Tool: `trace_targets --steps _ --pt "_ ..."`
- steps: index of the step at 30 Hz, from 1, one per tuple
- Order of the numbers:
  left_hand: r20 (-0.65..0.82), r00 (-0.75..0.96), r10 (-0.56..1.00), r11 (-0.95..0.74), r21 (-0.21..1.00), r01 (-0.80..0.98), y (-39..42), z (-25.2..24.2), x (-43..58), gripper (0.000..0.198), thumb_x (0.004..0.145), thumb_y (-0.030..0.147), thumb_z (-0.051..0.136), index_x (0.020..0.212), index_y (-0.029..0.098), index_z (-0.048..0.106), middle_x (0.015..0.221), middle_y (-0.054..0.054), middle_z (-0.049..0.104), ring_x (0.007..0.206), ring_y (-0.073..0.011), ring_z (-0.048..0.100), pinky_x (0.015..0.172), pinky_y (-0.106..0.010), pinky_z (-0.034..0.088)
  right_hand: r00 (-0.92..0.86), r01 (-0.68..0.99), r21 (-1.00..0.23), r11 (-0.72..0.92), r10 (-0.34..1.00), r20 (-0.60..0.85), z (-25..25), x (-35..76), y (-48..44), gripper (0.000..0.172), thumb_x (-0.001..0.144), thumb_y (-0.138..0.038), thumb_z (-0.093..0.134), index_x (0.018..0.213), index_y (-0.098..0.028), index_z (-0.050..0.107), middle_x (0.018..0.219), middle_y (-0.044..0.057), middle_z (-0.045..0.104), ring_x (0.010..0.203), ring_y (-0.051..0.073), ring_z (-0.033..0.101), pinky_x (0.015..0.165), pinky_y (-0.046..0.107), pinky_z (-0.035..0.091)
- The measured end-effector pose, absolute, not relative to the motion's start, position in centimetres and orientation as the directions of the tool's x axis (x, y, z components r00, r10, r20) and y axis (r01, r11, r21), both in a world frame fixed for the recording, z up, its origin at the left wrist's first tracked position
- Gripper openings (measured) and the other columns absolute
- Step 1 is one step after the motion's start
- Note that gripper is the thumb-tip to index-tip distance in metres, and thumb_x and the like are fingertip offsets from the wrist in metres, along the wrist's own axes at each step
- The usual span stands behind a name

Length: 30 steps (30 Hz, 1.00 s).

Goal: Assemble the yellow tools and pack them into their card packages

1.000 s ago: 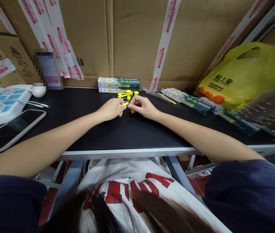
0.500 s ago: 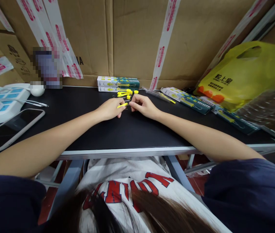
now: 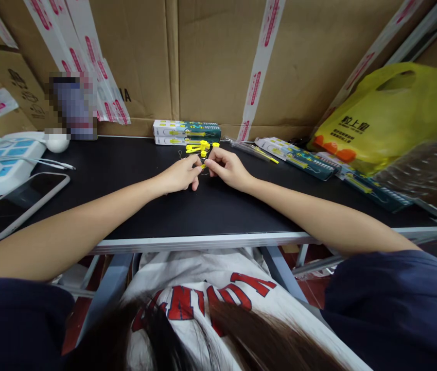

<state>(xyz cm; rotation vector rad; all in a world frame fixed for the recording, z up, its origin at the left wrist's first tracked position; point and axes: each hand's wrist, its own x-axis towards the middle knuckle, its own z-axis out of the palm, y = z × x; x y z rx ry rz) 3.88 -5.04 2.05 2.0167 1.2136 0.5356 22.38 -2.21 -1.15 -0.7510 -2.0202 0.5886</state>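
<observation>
I see the left hand [image 3: 179,175] pinching a small yellow piece [image 3: 203,166] over the far half of the table [image 3: 203,216], just nearer than the yellow pile [image 3: 203,147]. The right hand [image 3: 230,168] curls at its right side; whether it pinches, I cannot tell. Probably light, stiff, slick plastic: best held by its left end, fingertips only

Both forearms [image 3: 106,214] angle inward, the hands [image 3: 180,175] close together, fingers [image 3: 194,183] bent.
</observation>
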Motion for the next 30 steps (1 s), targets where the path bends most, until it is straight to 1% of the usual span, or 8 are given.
trace_targets --steps 3,5,11,14,18,24,27,30 --pt "-0.095 0.455 0.885 -0.177 0.837 0.518 -5.2 2.0 4.2 0.016 0.104 0.020 0.034 0.088 0.023 0.035 0.051 0.009 0.055 0.030 -0.0048 0.028 0.039 -0.021 0.017 -0.428 0.288 -0.636 0.716 0.690 0.583 -1.2 22.3 -2.4 0.049 0.087 -0.069 0.059 0.073 -0.023 0.048 0.060 -0.003 0.053 0.055 0.013 0.046 0.060 0.030 0.039" --pt "-0.129 0.453 0.882 -0.122 0.866 0.485 -5.4 2.1 4.3 0.016 0.104 0.021 0.034 0.088 0.023 0.035 0.051 0.009 0.055 0.029 -0.0039 0.025 0.038 -0.020 0.013 -0.421 0.299 -0.624 0.722 0.687 0.593 -1.3 22.3 -2.5 0.049 0.088 -0.069 0.057 0.073 -0.023 0.048 0.059 -0.003 0.052 0.054 0.013 0.046 0.060 0.030 0.039" --pt "-0.209 0.445 0.871 -0.014 0.894 0.448 -6.0 2.6 4.4 0.016 0.106 0.026 0.034 0.089 0.024 0.035 0.048 0.010 0.045 0.030 -0.0032 0.024 0.038 -0.018 0.011 -0.411 0.326 -0.576 0.750 0.661 0.627 -1.4 22.2 -2.3 0.050 0.089 -0.069 0.055 0.073 -0.022 0.046 0.064 -0.002 0.048 0.058 0.013 0.046 0.060 0.029 0.038" --pt "-0.224 0.461 0.859 0.003 0.902 0.432 -6.0 2.5 4.5 0.016 0.105 0.026 0.034 0.090 0.024 0.034 0.048 0.011 0.041 0.031 -0.0035 0.023 0.038 -0.018 0.011 -0.405 0.341 -0.584 0.737 0.675 0.616 -1.3 22.2 -2.5 0.049 0.088 -0.068 0.057 0.073 -0.022 0.046 0.065 -0.002 0.048 0.060 0.013 0.046 0.059 0.029 0.038" --pt "-0.137 0.431 0.892 -0.097 0.873 0.477 -5.8 1.7 4.7 0.017 0.104 0.025 0.034 0.088 0.024 0.033 0.050 0.010 0.041 0.034 -0.0048 0.028 0.040 -0.018 0.017 -0.389 0.330 -0.633 0.700 0.712 0.584 -1.1 22.0 -2.6 0.049 0.085 -0.068 0.062 0.073 -0.023 0.046 0.065 -0.002 0.048 0.058 0.013 0.046 0.056 0.028 0.040" --pt "0.079 0.436 0.896 -0.347 0.736 0.580 -5.5 1.7 4.4 0.015 0.098 0.018 0.043 0.084 0.021 0.039 0.052 0.009 0.045 0.043 -0.0069 0.041 0.050 -0.021 0.030 -0.392 0.256 -0.720 0.644 0.751 0.532 -1.2 22.0 -2.1 0.053 0.080 -0.072 0.065 0.074 -0.024 0.045 0.060 -0.004 0.048 0.052 0.012 0.047 0.051 0.028 0.042" --pt "0.101 0.430 0.897 -0.365 0.717 0.594 -5.2 2.1 4.2 0.009 0.096 0.023 0.050 0.088 0.020 0.046 0.051 0.009 0.047 0.043 -0.0075 0.042 0.050 -0.022 0.031 -0.410 0.157 -0.789 0.594 0.766 0.496 -1.3 22.0 -1.8 0.053 0.079 -0.072 0.067 0.076 -0.024 0.042 0.057 -0.005 0.053 0.049 0.011 0.048 0.051 0.027 0.044" --pt "0.113 0.417 0.902 -0.363 0.720 0.591 -4.8 2.3 3.9 0.011 0.095 0.024 0.052 0.084 0.019 0.050 0.049 0.008 0.046 0.042 -0.0073 0.041 0.050 -0.022 0.030 -0.441 0.057 -0.833 0.551 0.762 0.474 -1.4 21.9 -1.5 0.054 0.078 -0.069 0.069 0.079 -0.024 0.041 0.062 -0.003 0.060 0.052 0.010 0.053 0.051 0.025 0.045"
